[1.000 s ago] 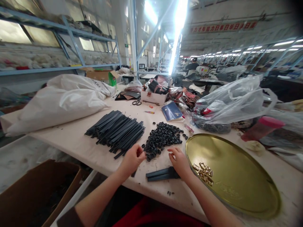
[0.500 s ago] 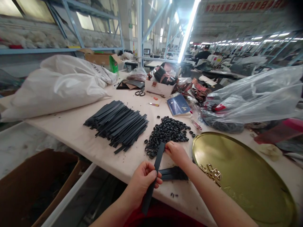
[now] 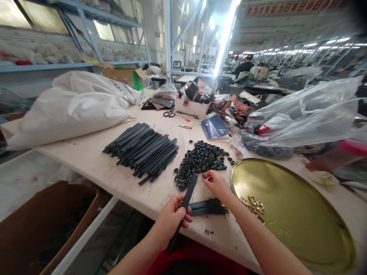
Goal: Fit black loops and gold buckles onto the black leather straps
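Note:
My left hand [image 3: 173,217] is closed on a flat black strip [image 3: 189,193], which slants up from the table's front edge. Beside the strip's upper end, my right hand [image 3: 215,184] pinches a small black loop [image 3: 203,176] between thumb and finger. Just beyond it lies a heap of black loops [image 3: 200,158]. A large stack of black strips [image 3: 143,151] sits to the left. Under and between my hands, a few strips with metal ends [image 3: 206,207] lie near the table's front edge. Gold metal rings [image 3: 254,206] rest on the left part of a golden oval tray [image 3: 286,206].
A white sack [image 3: 71,110] covers the table's back left. Scissors [image 3: 169,114], a cutter [image 3: 185,126] and a blue booklet [image 3: 215,126] lie farther back. A clear plastic bag [image 3: 304,118] stands at right. An open cardboard box [image 3: 77,191] is below left.
My right hand has moved slightly away from the strip's upper end, and a small loop now shows at its fingertips. The view has shifted slightly.

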The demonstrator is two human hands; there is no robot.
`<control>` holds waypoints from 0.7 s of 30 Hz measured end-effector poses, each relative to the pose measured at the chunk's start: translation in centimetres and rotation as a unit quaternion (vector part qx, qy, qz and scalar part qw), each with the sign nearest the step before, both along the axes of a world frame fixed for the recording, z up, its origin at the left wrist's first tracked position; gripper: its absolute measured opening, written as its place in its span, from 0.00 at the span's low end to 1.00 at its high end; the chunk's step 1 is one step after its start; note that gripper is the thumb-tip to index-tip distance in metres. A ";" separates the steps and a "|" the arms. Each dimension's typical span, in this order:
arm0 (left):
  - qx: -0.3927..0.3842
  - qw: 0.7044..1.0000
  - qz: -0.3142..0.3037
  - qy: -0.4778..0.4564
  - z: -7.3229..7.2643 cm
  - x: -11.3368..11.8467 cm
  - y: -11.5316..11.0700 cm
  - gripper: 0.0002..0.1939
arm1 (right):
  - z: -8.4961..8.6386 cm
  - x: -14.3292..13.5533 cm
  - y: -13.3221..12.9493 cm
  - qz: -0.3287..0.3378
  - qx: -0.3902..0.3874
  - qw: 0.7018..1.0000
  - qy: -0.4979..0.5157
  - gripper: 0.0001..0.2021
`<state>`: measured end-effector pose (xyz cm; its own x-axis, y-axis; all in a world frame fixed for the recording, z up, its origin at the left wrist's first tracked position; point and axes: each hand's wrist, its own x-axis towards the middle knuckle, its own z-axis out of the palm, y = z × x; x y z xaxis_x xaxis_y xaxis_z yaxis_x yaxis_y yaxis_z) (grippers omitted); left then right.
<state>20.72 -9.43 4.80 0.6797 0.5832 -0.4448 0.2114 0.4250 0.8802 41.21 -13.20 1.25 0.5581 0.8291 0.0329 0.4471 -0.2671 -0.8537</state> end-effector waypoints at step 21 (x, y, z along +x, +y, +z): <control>0.250 0.960 -0.109 0.060 2.3 -0.2 -0.4 0.10 | 2.9 -6.6 -6.1 -0.028 0.161 0.814 0.557 0.13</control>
<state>20.51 -9.82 7.07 0.7707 0.5944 -0.2297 0.3603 -0.1092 0.9264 34.57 -19.34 4.17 0.4273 0.8497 -0.3088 -0.6583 0.0583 -0.7505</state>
